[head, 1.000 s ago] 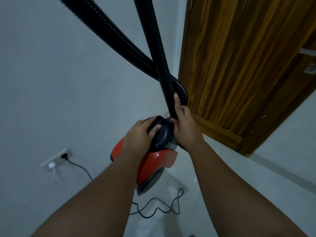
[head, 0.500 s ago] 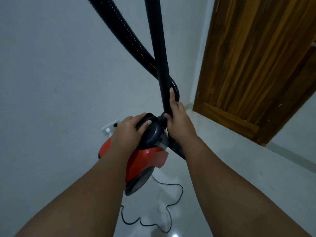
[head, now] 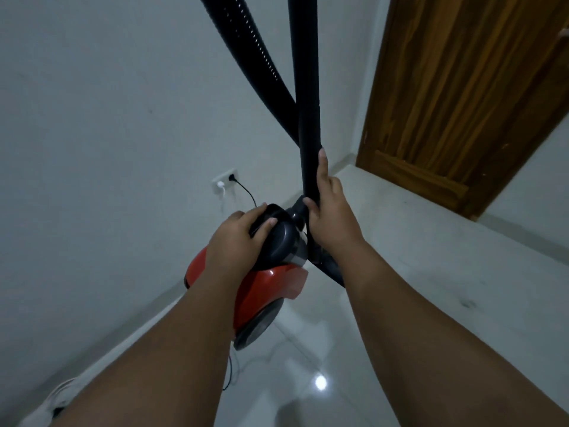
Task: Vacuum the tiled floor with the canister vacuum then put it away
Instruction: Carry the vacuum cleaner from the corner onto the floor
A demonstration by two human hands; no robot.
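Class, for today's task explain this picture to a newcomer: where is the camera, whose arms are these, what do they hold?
The camera sits on a person's head, looking down, so both arms are the wearer's. The left hand grips the black top of a red canister vacuum. The right hand holds its stiff black tube, beside the ribbed hose. A cord runs to the wall socket. Below lies a glossy tiled floor; a wooden door stands right.

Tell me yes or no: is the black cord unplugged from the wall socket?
No, the black plug sits in the wall socket, its cord trailing toward the canister vacuum.
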